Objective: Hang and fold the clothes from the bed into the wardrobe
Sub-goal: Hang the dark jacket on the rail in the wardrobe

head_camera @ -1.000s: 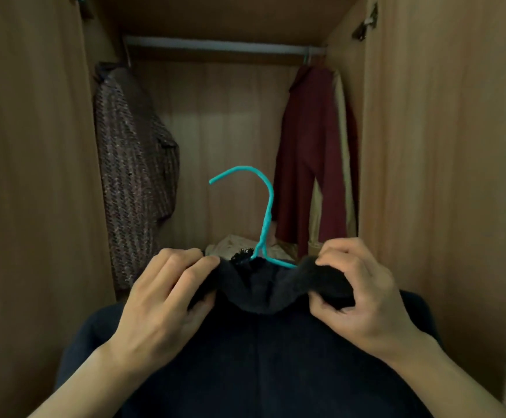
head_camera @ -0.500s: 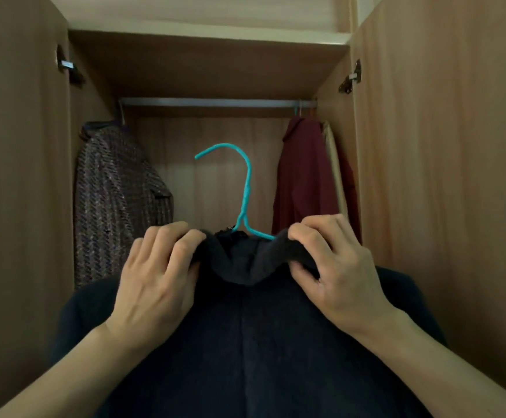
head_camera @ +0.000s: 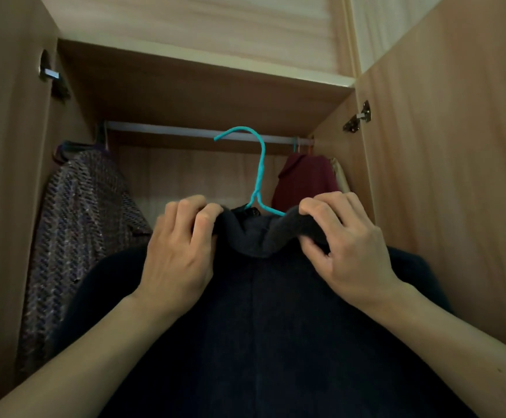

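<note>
now higher, hanger hook (head_camera: 247, 134) level with rail (head_camera: 170, 130)

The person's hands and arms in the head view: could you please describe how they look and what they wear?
The left hand and the right hand are bare: no gloves, rings, watch or bracelet show. Both arms are uncovered to the picture's lower edge, with no sleeve in view.

Left hand (head_camera: 182, 251), right hand (head_camera: 348, 248): fingers (head_camera: 321, 208) curled.
</note>
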### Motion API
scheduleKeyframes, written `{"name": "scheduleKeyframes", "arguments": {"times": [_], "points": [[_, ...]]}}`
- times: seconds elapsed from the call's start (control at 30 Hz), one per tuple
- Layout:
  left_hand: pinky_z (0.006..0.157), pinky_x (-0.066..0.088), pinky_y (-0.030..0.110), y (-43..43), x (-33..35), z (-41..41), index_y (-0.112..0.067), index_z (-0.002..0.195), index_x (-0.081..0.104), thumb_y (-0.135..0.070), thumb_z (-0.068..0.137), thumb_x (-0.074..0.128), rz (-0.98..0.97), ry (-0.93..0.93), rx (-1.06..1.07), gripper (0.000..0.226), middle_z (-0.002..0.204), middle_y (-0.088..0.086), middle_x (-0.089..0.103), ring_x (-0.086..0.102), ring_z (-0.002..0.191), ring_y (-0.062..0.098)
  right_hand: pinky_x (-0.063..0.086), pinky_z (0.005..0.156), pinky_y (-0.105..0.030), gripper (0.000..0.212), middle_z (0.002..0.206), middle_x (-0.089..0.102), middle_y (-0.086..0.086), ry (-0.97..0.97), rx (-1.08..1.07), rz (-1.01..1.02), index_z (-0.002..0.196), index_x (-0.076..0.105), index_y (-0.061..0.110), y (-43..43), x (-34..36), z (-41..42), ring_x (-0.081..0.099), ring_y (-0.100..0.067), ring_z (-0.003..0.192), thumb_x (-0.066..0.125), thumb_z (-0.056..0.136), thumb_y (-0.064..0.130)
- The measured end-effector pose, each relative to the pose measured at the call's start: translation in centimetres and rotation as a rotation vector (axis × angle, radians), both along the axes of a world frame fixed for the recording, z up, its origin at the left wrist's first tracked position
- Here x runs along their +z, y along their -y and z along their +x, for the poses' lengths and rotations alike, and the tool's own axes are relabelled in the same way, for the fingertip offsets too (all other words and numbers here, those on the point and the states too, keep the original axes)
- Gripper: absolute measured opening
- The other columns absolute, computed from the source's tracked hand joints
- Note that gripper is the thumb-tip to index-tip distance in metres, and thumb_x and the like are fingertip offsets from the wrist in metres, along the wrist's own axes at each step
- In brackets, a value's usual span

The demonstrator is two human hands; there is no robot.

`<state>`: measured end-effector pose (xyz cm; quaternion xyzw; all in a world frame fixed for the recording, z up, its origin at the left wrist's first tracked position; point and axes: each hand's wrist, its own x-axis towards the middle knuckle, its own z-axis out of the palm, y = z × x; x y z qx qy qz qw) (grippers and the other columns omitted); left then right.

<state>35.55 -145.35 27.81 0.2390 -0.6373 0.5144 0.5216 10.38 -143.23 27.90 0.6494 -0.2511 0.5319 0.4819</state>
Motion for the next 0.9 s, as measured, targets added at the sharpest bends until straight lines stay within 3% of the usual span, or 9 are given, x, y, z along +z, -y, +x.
{"name": "scheduleKeyframes", "arguments": {"times": [0.37, 0.9], "points": [[0.071, 0.048, 0.052, 10.2, 5.9, 0.6, -0.003, 0.122, 0.048, -0.008, 0.086, 0.057, -0.055, 0.012, 0.076, 0.037, 0.116, 0.021, 0.050, 0.051, 0.096, 0.038, 0.054, 0.067, -0.035, 0.040, 0.113, 0.058, -0.004, 0.061, -0.065, -0.019, 0.122, 0.055, 0.015, 9.8, 4.6, 1.5, 0.053, -0.023, 0.101, 0.068, 0.085, 0.021], [0.069, 0.050, 0.050, 25.2, 13.6, -3.8, -0.002, 0.121, 0.054, -0.007, 0.087, 0.064, -0.099, -0.025, 0.237, 0.036, 0.117, 0.021, 0.054, 0.055, 0.097, 0.038, 0.052, 0.059, -0.033, 0.042, 0.109, 0.058, -0.005, 0.070, -0.020, -0.158, 0.122, 0.058, 0.015, 27.4, 12.1, -2.6, 0.054, -0.025, 0.099, 0.071, 0.083, 0.019]]}}
